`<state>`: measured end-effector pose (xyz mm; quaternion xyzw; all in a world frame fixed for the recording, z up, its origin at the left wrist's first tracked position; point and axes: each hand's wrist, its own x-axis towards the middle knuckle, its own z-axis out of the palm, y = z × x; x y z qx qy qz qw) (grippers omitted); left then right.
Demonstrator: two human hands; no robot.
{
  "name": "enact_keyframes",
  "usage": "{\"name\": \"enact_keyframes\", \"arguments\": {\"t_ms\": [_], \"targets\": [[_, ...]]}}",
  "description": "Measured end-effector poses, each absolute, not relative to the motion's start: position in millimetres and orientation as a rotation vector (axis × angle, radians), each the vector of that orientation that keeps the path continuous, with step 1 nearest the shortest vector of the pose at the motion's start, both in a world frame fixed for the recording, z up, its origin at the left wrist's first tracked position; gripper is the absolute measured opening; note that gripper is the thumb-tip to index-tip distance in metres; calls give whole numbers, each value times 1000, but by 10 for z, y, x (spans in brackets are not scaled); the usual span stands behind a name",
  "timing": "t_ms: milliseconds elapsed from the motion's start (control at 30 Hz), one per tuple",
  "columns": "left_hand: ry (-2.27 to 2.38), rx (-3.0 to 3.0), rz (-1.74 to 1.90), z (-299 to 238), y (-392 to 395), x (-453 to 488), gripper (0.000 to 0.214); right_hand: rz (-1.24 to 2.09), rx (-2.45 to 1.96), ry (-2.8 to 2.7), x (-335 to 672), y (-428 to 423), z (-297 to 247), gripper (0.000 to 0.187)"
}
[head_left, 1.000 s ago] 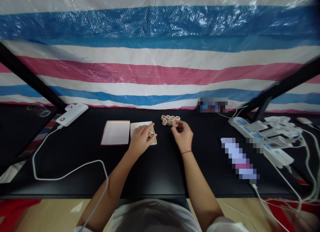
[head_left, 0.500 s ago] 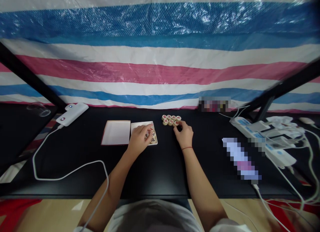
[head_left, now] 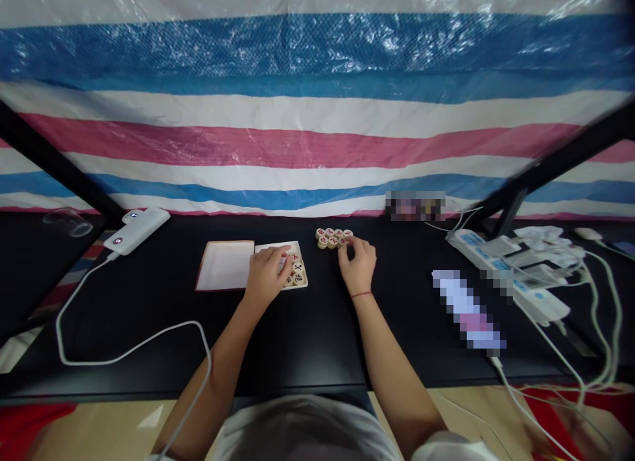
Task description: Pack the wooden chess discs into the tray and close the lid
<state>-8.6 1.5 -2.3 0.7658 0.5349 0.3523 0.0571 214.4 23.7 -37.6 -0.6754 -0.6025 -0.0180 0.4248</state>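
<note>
My left hand (head_left: 266, 274) hovers over the left part of a small white open box (head_left: 303, 284), thumb and index finger apart with nothing visible between them. Round Chinese chess pieces (head_left: 297, 267) with red or black characters lie in the box, some hidden under the hand. To the right, red-marked Chinese chess pieces (head_left: 330, 241) stand in two close rows on the black table, seemingly stacked. My right hand (head_left: 359, 264) pinches the Chinese chess piece (head_left: 342, 242) at the right end of the front row with thumb and index finger.
A box lid (head_left: 225, 266) lies inside up, left of the box. A white cabled device (head_left: 137, 229) is at the far left, near a clear cup (head_left: 69, 223). On the right are a blurred phone (head_left: 469, 309) and a loaded power strip (head_left: 510, 276). A striped sheet (head_left: 297, 143) hangs behind.
My left hand has drawn slightly left over the box, uncovering more pieces. My right hand stays at the end of the front row. The whole view has shifted slightly.
</note>
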Motion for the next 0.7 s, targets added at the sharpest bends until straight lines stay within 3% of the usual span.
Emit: {"name": "enact_keyframes", "arguments": {"t_ms": [233, 433, 700], "targets": [[1880, 2318, 673, -20, 36, -90, 23, 397, -1357, -1931, 1594, 114, -256, 31], [1867, 2328, 358, 13, 60, -52, 32, 480, -1370, -1952, 1539, 113, -254, 32], [1888, 2320, 274, 31, 66, 16, 38, 489, -1415, -1976, 1530, 127, -289, 33]]}}
